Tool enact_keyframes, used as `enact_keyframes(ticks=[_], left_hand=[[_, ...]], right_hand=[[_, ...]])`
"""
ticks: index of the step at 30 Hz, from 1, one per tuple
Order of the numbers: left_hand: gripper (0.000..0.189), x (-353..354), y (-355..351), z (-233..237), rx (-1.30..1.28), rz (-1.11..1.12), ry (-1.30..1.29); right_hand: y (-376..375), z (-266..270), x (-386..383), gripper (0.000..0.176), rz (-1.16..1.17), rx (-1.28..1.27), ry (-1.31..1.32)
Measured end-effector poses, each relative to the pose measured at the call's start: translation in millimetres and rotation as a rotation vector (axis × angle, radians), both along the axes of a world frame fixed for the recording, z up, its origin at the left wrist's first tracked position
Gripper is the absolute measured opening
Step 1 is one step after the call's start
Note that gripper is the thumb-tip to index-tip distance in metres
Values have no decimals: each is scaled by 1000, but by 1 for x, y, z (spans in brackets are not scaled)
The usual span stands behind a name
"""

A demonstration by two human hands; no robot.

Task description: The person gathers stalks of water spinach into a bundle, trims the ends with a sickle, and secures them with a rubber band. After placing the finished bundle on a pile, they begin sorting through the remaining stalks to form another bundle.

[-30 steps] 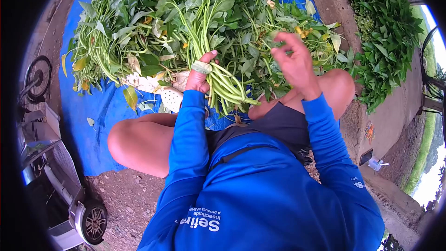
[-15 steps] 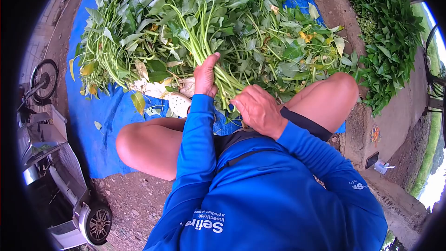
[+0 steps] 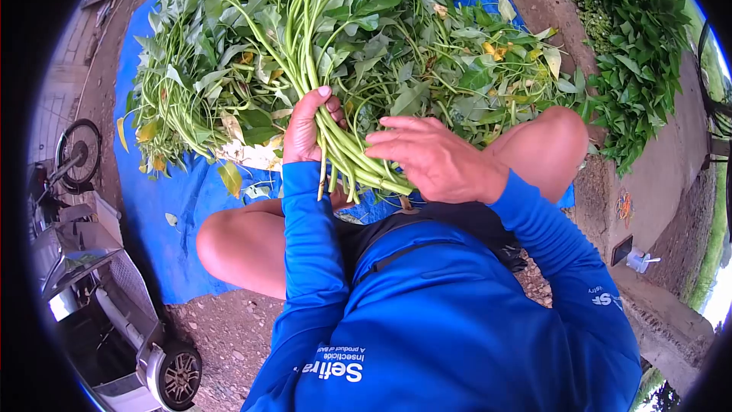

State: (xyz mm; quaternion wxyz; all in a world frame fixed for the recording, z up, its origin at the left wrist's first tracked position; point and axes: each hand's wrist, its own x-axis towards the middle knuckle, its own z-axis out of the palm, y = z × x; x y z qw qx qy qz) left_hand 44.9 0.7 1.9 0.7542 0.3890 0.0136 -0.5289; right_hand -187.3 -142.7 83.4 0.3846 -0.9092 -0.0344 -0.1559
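My left hand (image 3: 303,128) is wrapped round a bunch of water spinach (image 3: 309,46), thumb across the stems. The leafy tops point away from me over the heap, and the pale green cut ends fan out towards my lap. My right hand (image 3: 442,162) is just right of the stem ends, fingers stretched out and apart, with nothing seen in it. Its fingertips are close to the stems. Behind both hands lies a big heap of water spinach (image 3: 427,53), with some yellowed leaves among the green.
A blue tarp (image 3: 171,221) lies under the heap. My bent knees flank my hands. More piled greens (image 3: 640,53) lie at the right by a concrete ledge, where a small white cup (image 3: 639,260) stands. At the left are a parked vehicle (image 3: 114,313) and a wheel (image 3: 78,152).
My left hand has moved left with the bunch, which now stands more upright. My right hand has come off the stem ends, shifted slightly right and opened its fingers.
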Motion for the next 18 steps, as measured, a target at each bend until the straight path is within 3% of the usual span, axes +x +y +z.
enact_keyframes(ticks=[3,6,7,18], left_hand=[[21,-1,4,10,33,37,-50],[21,3,8,11,73,90,-79],[21,4,7,13,96,131,-78],[22,13,2,20,66,280,79]], right_hand=[[6,-2,0,22,53,-130,12],[9,-8,-18,25,-18,-24,126],[15,-1,-24,14,-90,-81,98],[46,49,-74,27,-264,-11,-4]])
